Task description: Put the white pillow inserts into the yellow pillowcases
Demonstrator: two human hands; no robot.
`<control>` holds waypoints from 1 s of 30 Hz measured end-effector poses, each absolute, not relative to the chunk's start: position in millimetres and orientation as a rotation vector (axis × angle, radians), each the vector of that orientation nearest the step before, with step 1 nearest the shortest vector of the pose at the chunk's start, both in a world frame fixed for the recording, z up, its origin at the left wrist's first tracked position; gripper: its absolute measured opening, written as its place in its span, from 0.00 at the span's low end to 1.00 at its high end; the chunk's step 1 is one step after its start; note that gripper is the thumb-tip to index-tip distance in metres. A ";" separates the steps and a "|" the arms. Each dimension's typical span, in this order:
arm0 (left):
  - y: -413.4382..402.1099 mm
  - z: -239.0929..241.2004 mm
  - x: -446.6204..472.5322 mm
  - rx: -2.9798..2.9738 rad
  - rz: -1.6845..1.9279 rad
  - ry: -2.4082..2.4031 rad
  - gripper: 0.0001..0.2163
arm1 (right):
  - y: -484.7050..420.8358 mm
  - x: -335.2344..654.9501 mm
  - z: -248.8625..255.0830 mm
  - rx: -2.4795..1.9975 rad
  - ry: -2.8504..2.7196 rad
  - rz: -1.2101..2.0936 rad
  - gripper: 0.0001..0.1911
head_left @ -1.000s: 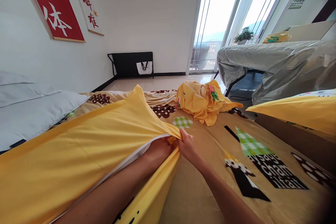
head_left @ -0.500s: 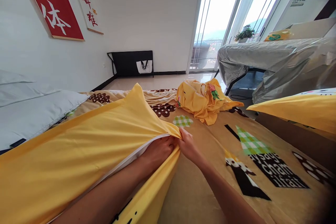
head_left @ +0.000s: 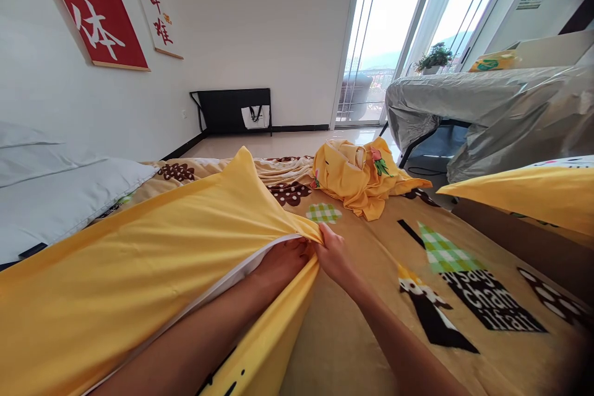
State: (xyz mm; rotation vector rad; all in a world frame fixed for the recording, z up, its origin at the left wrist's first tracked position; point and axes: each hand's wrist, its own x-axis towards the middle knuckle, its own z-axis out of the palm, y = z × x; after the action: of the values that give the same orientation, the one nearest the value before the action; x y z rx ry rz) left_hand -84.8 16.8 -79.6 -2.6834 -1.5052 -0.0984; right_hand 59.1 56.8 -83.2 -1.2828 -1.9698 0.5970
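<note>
A yellow pillowcase (head_left: 153,241) stretches across the left side of the view, with a white pillow edge or lining showing along its opening. My left hand (head_left: 285,258) reaches inside that opening, its fingers curled near the gathered end and partly covered by cloth. Closed on the same gathered end from outside is my right hand (head_left: 335,255), thumb on top. Both hands almost meet there. The fabric between them is pulled into taut folds, and one corner stands up in a peak. What the left fingers grip inside is hidden.
Under everything lies a tan patterned blanket (head_left: 352,322). A crumpled yellow cloth (head_left: 357,176) sits at its far edge. White pillows (head_left: 78,198) are at left, another yellow-covered piece (head_left: 533,195) at right. Beyond stand a plastic-draped table (head_left: 482,99) and a black panel (head_left: 227,111).
Almost nothing differs. My hands stay at the gathered end, and my right hand has shifted very slightly to the right.
</note>
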 end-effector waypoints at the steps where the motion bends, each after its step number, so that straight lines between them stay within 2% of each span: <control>1: 16.3 -80.8 -84.6 -2.649 -0.082 -1.506 0.17 | 56.2 59.4 -82.0 -1.313 -1.988 0.595 0.03; 8: 8.2 -73.5 -84.5 -2.516 -0.092 -1.410 0.14 | 49.5 61.0 -70.4 -1.455 -2.060 0.603 0.02; 17: 18.0 -85.8 -89.3 -2.538 -0.102 -1.195 0.14 | 61.6 59.3 -85.5 -1.166 -1.963 0.656 0.02; 22: 21.5 -86.7 -87.2 -2.567 0.010 -1.286 0.15 | 58.8 57.7 -84.1 -1.135 -1.899 0.744 0.03; 30: 16.3 -73.6 -80.2 -2.651 -0.109 -1.568 0.16 | 54.1 55.8 -78.5 -1.183 -1.843 0.691 0.02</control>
State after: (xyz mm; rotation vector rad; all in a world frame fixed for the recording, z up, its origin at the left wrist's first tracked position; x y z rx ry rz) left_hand -80.2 16.3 -73.6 -2.6511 -1.5682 -0.1085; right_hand 55.8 54.1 -78.5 -1.1830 -1.8431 0.6912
